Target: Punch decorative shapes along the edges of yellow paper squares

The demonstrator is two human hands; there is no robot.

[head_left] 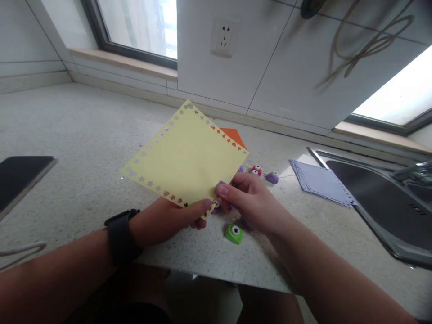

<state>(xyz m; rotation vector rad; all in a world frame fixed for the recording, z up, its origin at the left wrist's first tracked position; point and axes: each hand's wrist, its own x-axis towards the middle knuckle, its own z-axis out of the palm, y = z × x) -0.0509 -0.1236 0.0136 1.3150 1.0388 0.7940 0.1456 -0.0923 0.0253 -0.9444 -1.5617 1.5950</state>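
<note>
A yellow sheet of paper (189,157) with small shapes punched along its edges is held up over the counter. My left hand (175,213) grips its near corner, thumb on top. My right hand (251,198) is closed on a purple craft punch (221,186) at the sheet's lower right edge; whether paper sits inside its slot, I cannot tell. A green craft punch (234,233) lies just below my hands. Beyond the right hand are a red punch (255,170) and another purple one (272,177). Other punches are partly hidden by my fingers.
Orange paper (232,134) lies partly under the yellow sheet's far side. Punched lilac sheets (320,182) are stacked beside the steel sink (378,202) at right. A dark flat device (22,180) rests at left. The counter's front edge (216,278) runs close to me.
</note>
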